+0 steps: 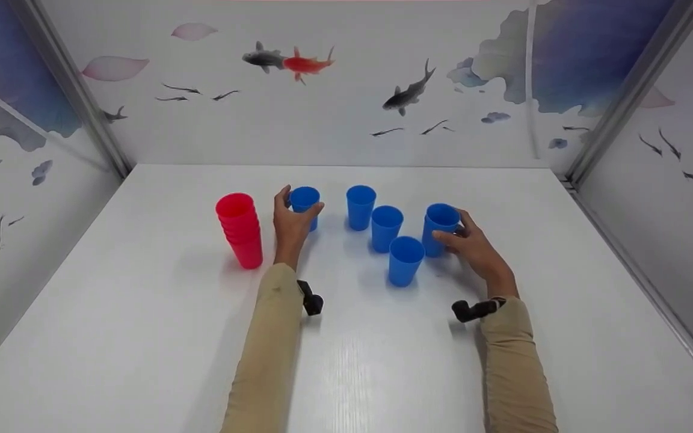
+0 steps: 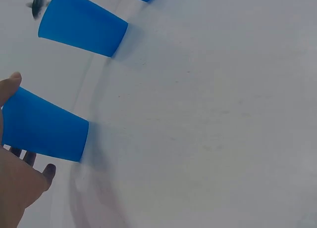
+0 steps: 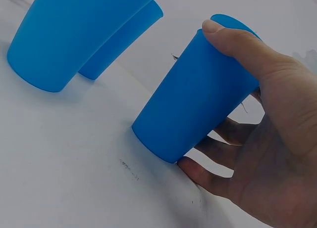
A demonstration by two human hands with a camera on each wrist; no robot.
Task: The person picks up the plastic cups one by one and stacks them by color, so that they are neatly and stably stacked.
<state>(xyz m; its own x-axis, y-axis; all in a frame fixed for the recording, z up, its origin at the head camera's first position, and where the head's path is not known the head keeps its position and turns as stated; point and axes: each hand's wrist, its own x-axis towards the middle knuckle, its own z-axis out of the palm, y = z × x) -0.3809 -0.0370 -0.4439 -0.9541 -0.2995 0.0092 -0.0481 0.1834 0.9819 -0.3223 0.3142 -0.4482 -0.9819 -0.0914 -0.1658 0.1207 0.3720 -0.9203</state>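
Note:
At the back left of the group, my left hand (image 1: 292, 225) holds an upright blue cup (image 1: 305, 198), thumb on the near side and fingers round the far side. The left wrist view shows this blue cup (image 2: 44, 126) with its base close to the table. Over on the right, my right hand (image 1: 479, 246) grips another upright blue cup (image 1: 440, 231) near its rim. From the right wrist, the thumb lies across the top of that blue cup (image 3: 193, 94), while the other fingers reach behind it.
Between the hands stand three upright blue cups, at the back (image 1: 361, 208), middle (image 1: 387, 230) and front (image 1: 405, 263). Left of my left hand is a stack of several nested red cups (image 1: 241, 231). A painted wall panel (image 1: 334, 126) borders the white table (image 1: 142, 337) behind.

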